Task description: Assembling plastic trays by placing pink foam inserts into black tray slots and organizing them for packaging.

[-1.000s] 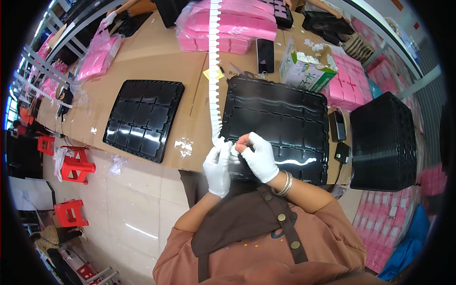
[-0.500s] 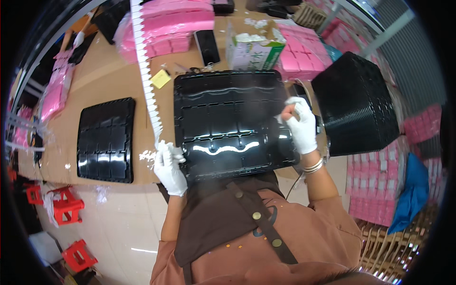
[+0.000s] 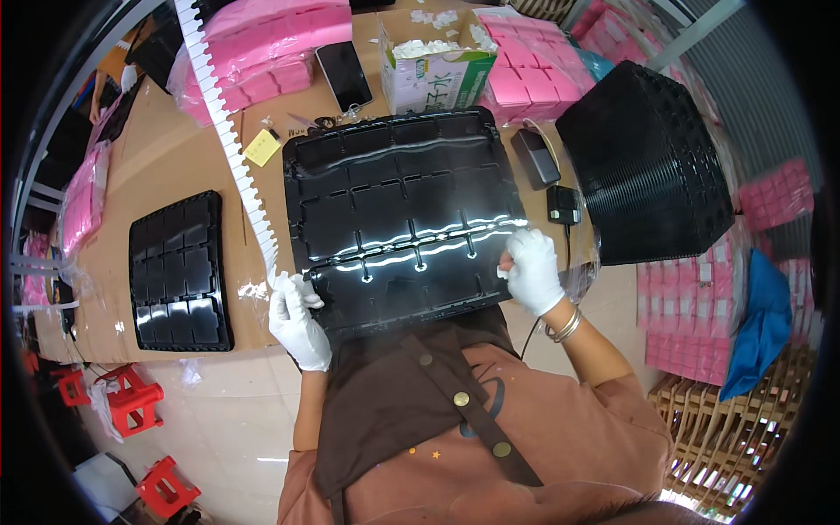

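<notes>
A black plastic tray (image 3: 385, 210) with molded compartments lies in front of me at the table's near edge. At its near left corner my white-gloved left hand (image 3: 299, 322) pinches the lower end of a long white notched strip (image 3: 229, 131), which runs away toward the far left. My white-gloved right hand (image 3: 534, 273) is at the tray's right edge with its fingers pressed together. A speck of white shows at the fingertips, too small to name.
Left stands a second black tray (image 3: 178, 271); right, a tall stack of black trays (image 3: 647, 175). Beyond are a phone (image 3: 344, 74), an open carton (image 3: 437, 79) of white scraps, yellow notes (image 3: 262, 147) and pink packs (image 3: 271, 35). A black adapter (image 3: 563, 206) lies near my right hand.
My right hand has come down along the tray's right edge, and its fingers have closed in. My left hand stays on the strip's end. The whole view has shifted slightly.
</notes>
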A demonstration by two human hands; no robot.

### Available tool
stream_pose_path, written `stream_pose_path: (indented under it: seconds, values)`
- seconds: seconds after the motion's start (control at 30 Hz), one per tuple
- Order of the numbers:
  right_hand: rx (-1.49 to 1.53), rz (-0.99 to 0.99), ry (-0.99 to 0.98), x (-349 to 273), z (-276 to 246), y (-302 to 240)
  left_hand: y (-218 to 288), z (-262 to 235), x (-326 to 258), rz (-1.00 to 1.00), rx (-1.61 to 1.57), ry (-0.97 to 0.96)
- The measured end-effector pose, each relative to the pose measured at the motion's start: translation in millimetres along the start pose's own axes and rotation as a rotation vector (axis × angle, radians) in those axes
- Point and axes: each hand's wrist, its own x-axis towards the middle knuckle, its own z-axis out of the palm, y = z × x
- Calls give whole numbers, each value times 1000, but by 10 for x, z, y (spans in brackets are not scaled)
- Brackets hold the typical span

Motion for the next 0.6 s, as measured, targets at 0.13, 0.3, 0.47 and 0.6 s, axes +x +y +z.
stream_pose_path:
  seconds: [0.13,0.3,0.47,0.6]
  values:
    - [702,137,-190,16,-209,368,6,-12,33,-7,22,10]
    - [899,234,261,909,-563,388,-22,-85,15,36,74,-10]
    - [835,33,629,2512,-379,549,173,-298,60,-45,3,-12]
    - [179,-38,202,3416,-17,1137,350,-562,106,83,232,49]
